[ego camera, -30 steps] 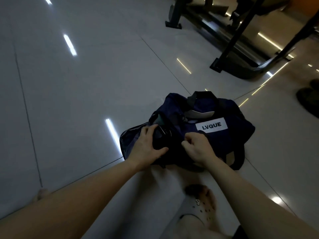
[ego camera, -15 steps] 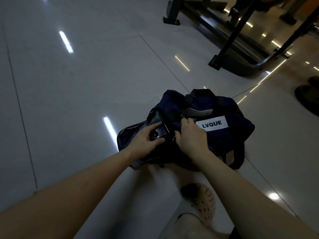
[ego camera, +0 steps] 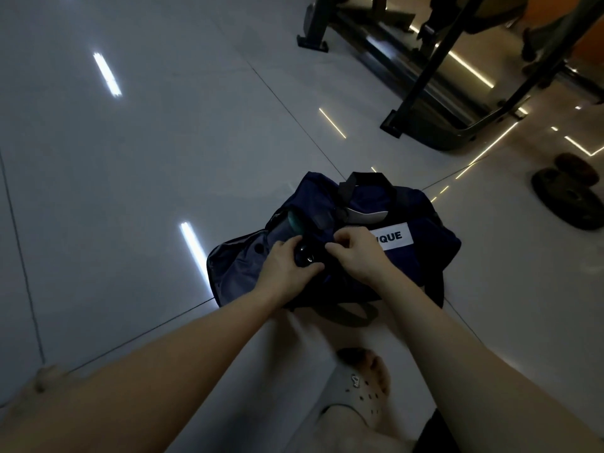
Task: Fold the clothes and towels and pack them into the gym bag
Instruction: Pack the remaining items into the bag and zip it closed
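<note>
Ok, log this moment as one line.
navy fabric gym bag: on grey tiled floor, open | left hand: grips small black object at opening | right hand: pinches bag fabric

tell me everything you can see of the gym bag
The gym bag is a soft navy fabric duffel lying on the tiled floor, with black strap handles and a white label partly covered by the right hand. One end gapes open, showing grey lining. That hand pinches its top; the left hand grips a dark round fitting there.
</note>
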Demonstrator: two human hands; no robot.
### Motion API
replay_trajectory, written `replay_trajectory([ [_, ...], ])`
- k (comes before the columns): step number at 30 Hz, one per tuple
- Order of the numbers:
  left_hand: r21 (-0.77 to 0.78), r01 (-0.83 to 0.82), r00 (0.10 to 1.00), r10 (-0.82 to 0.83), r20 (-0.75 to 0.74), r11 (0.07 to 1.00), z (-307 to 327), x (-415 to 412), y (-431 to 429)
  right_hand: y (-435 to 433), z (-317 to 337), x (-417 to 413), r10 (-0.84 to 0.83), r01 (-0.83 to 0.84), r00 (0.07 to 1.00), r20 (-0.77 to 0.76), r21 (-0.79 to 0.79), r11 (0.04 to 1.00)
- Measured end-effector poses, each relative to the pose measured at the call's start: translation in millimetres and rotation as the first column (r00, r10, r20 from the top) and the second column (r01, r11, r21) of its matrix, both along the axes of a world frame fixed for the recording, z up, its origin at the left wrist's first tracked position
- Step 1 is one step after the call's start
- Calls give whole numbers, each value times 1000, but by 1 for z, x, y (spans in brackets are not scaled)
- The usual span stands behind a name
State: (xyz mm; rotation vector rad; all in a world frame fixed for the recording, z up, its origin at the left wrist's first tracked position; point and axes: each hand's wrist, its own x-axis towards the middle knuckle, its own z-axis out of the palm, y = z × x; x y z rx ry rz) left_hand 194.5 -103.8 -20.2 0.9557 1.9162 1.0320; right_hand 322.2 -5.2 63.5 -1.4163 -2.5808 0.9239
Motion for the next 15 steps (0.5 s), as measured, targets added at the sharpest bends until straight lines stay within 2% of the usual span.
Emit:
replay_trajectory([
  [1,10,-20,989,19,144,1000,0,-6,1,0,2,0,-22,22,1000,17,54,998],
  [3,35,-88,913,67,402,996,3,-20,-1,-7,12,-1,-97,91,995,14,228,969],
  [5,22,-113,862,87,500,993,2,-27,-7,-21,21,-5,-128,121,992,-5,351,929],
  [6,8,-126,836,102,540,992,1,-28,-11,-29,22,-10,-112,86,992,49,368,926],
  [9,-63,-133,784,144,603,989,-2,-28,-14,-51,16,-20,-70,-2,933,352,200,980],
  [11,-86,-106,786,136,604,991,-1,-30,-12,-63,6,-16,-85,32,870,486,117,993],
  [15,-90,-105,837,137,530,990,1,-30,-5,-75,-11,-9,-203,96,886,416,265,960],
])
